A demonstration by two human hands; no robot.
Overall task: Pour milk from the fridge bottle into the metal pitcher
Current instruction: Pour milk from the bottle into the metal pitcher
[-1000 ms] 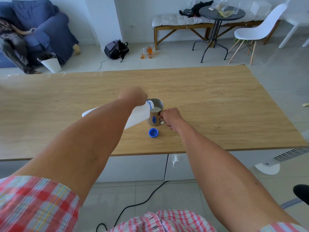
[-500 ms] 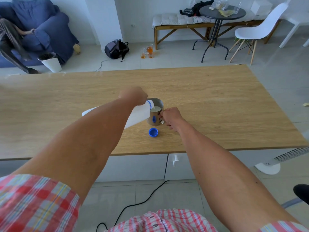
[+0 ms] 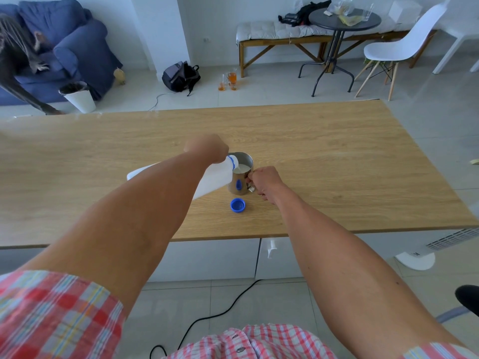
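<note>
A white plastic milk bottle (image 3: pixel 215 181) lies tipped nearly flat over the wooden table (image 3: pixel 337 156), its blue-ringed mouth resting over the rim of the metal pitcher (image 3: pixel 239 181). My left hand (image 3: pixel 207 150) grips the bottle from above near its neck. White milk shows inside the pitcher. My right hand (image 3: pixel 264 181) is closed on the pitcher's handle at its right side. The blue bottle cap (image 3: pixel 237 205) lies on the table just in front of the pitcher.
Beyond the table's far edge are a blue armchair (image 3: pixel 67 45), a white bin (image 3: pixel 79 97), a black backpack (image 3: pixel 180 76), glasses on the floor (image 3: pixel 229 80), a bench, a round dark table (image 3: pixel 342 19) and a white chair (image 3: pixel 396 47). A black cable (image 3: pixel 207 317) runs on the floor near me.
Hands, bottle and pitcher hold the same pose. A person's leg by the armchair has shifted.
</note>
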